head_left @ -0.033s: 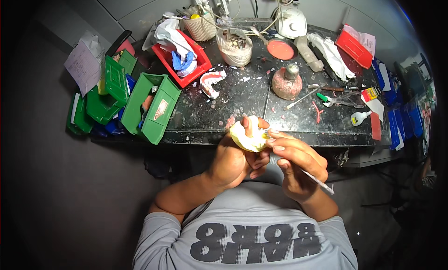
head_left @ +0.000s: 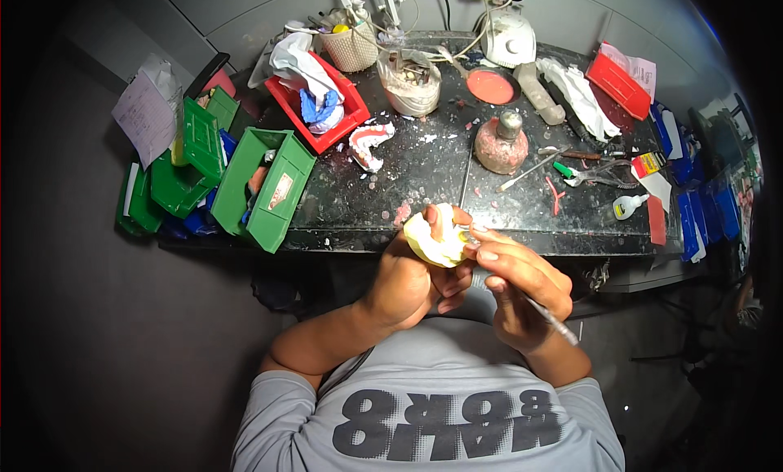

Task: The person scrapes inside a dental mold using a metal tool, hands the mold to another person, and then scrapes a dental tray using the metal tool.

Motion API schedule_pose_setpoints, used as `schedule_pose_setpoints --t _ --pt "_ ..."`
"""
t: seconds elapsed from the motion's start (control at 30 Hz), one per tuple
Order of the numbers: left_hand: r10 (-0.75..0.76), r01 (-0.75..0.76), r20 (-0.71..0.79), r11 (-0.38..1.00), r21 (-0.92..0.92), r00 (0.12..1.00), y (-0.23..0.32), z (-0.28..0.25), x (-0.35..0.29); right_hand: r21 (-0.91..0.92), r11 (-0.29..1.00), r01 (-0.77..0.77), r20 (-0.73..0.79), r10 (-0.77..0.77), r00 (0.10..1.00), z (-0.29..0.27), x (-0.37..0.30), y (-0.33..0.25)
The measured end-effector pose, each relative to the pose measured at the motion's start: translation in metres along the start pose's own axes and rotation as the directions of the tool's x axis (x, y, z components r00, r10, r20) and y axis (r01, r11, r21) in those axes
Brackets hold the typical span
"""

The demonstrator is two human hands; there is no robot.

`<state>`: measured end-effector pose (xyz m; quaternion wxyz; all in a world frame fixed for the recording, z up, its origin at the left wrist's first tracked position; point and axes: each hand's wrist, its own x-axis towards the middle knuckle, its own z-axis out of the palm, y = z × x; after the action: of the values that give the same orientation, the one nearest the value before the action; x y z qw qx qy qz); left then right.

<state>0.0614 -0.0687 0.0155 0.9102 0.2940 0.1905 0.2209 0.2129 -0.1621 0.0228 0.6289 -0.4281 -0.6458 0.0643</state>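
Observation:
In front of the bench edge, my left hand is closed around a pale yellow dental cast, with its fingers bent over the cast's far side. My right hand grips a slim metal dental carving tool like a pen. The tool's tip end meets the right side of the cast, near a brighter yellow patch; the tip itself is too small to make out. On the bench beyond my hands lies another cast, white with a pink rim.
A red tray and a green tray stand left. Beyond the hands are a pink-smeared, metal-capped burner, a tub of white material and a pink dish. Pliers and a small white bottle lie right.
The cast has shifted very slightly to the right. The back end of the carving tool has swung a little left and down; both hands keep their grip.

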Motion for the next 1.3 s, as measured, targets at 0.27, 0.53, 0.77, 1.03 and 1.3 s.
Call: schedule_pose_setpoints --t 0.27,0.53,0.77,1.03,1.3 --pt "-0.017 0.020 -0.058 0.999 0.047 0.998 -0.003 0.002 0.002 0.012 0.998 -0.054 -0.018 0.055 0.998 -0.003 0.000 0.000" --pt "-0.019 0.019 -0.092 1.000 -0.009 0.996 -0.004 0.001 0.002 0.129 0.987 -0.098 -0.004 0.099 0.995 0.001 -0.002 0.007" --pt "0.007 -0.008 -0.072 1.000 -0.014 0.997 -0.004 0.001 0.003 0.116 0.986 -0.120 -0.018 0.123 0.992 0.002 -0.003 0.007" --pt "-0.004 0.002 -0.072 0.999 -0.032 0.997 -0.004 0.002 0.003 0.175 0.972 -0.158 -0.029 0.166 0.986 0.003 -0.003 0.008" --pt "-0.040 0.035 -0.092 0.998 -0.058 0.995 -0.003 0.000 0.003 0.213 0.956 -0.204 -0.026 0.214 0.976 0.005 -0.004 0.011"
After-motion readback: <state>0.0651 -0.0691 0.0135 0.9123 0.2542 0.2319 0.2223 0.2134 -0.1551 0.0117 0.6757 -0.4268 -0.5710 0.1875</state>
